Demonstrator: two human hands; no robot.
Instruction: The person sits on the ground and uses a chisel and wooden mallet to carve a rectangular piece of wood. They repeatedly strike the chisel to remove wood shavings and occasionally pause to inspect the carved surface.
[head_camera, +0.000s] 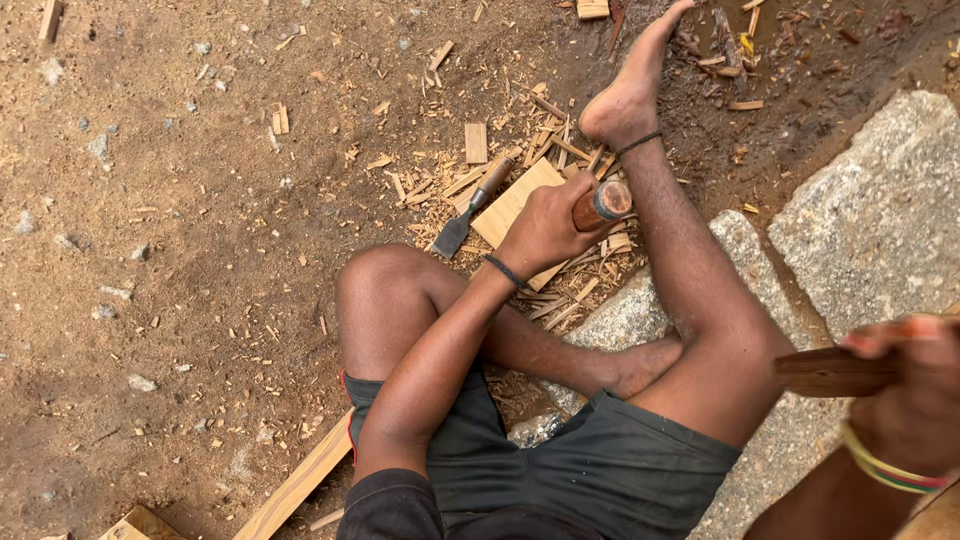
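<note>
My left hand is closed around the brown wooden handle of a chisel, held upright over a pale wooden block on the ground between my legs. A second chisel, with a dark blade and wooden handle, lies beside that block, just left of my hand. My right hand is raised at the right edge, blurred, and grips a dark wooden mallet. The blade of the held chisel is hidden behind my hand.
Wood chips and offcuts litter the dirt around the block. Large grey stones lie to the right, one under my leg. A pale plank lies at lower left. My bare foot rests beyond the block.
</note>
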